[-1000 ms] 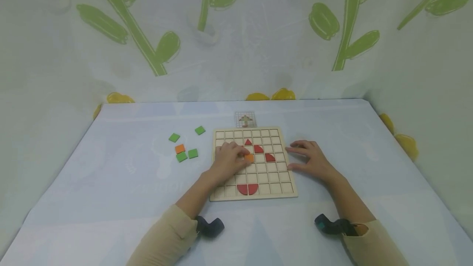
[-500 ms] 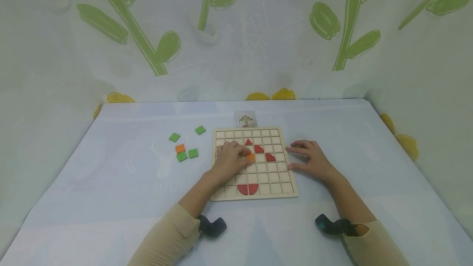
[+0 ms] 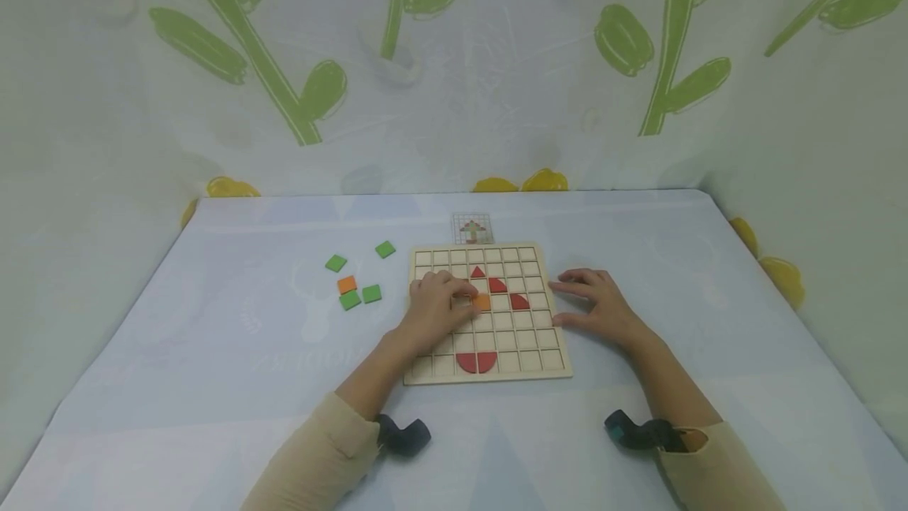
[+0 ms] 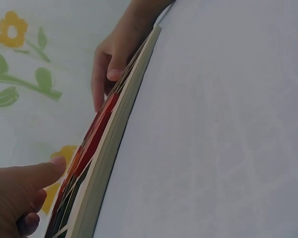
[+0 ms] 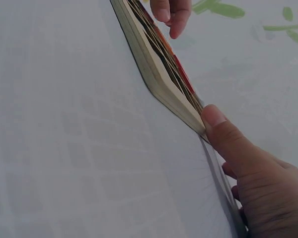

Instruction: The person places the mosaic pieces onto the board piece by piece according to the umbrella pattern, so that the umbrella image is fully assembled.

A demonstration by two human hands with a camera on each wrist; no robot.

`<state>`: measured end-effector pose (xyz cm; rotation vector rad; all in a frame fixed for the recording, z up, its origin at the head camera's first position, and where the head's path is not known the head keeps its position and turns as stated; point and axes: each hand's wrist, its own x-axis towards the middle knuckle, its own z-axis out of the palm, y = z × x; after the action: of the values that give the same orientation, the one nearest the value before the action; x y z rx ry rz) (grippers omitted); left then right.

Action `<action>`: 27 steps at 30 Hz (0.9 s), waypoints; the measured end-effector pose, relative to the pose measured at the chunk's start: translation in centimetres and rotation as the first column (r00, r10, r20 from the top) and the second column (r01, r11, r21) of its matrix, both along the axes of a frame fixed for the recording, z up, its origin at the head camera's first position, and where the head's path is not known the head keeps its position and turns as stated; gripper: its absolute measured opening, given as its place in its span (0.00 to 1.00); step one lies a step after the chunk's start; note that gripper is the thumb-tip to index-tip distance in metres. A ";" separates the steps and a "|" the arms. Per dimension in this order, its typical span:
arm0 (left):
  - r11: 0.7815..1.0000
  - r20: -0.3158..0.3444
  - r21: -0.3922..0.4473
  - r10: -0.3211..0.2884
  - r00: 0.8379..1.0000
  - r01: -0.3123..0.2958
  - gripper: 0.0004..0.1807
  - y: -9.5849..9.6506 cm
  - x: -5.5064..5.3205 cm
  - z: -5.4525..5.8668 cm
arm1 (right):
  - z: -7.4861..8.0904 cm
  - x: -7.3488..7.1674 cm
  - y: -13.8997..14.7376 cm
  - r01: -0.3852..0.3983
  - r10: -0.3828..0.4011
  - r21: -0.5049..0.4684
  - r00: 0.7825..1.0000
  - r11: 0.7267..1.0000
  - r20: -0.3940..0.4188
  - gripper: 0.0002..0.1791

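Observation:
A wooden grid board (image 3: 504, 341) lies on the table, with an orange square tile (image 3: 482, 303) flat in one cell. The left hand (image 3: 434, 307) is over the board, thumb and index finger parted at the tile's left side; the right wrist view shows its fingertips (image 5: 175, 27) just above the board. Red pieces sit in other cells: a triangle (image 3: 478, 273), two quarter rounds to its right, and two forming a half circle (image 3: 476, 362) near the front. Beside the board's right edge, the right hand (image 3: 599, 307) rests with spread fingers, its thumb (image 5: 216, 116) touching the edge.
Left of the board lie several green square tiles (image 3: 372, 293) and another orange tile (image 3: 347, 285). A small printed card (image 3: 472, 229) with a grid picture stands at the board's back edge. Walls with painted plants enclose the table's back and sides.
The orange tile has shifted slightly right into its cell. The left hand has drawn back a little to the left, off the tile. The right hand has stayed in place.

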<state>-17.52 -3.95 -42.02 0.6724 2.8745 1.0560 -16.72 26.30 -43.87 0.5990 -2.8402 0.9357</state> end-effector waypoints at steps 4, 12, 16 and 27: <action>1.000 0.009 0.028 0.009 1.000 -0.009 0.16 -0.7 0.2 0.1 | 0.0 0.0 -0.1 0.005 -0.005 0.005 1.000 1.000 0.006 0.32; 0.999 -0.020 0.026 0.043 0.999 -0.042 0.18 -2.2 0.1 0.1 | 0.0 0.0 0.0 0.000 0.000 0.010 1.000 1.000 -0.007 0.31; 0.996 0.000 0.046 0.081 0.997 -0.081 0.20 -3.1 0.0 0.2 | 0.0 0.0 0.0 0.004 -0.004 0.010 1.000 1.000 -0.007 0.32; 0.989 -0.003 0.024 0.148 0.989 -0.148 0.22 -5.4 -0.2 0.3 | -0.1 0.1 -0.1 0.015 -0.015 0.014 1.000 1.000 0.000 0.32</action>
<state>-17.73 -9.37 -41.73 0.4689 2.9598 1.1069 -16.57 26.25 -43.96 0.5782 -2.8492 0.9149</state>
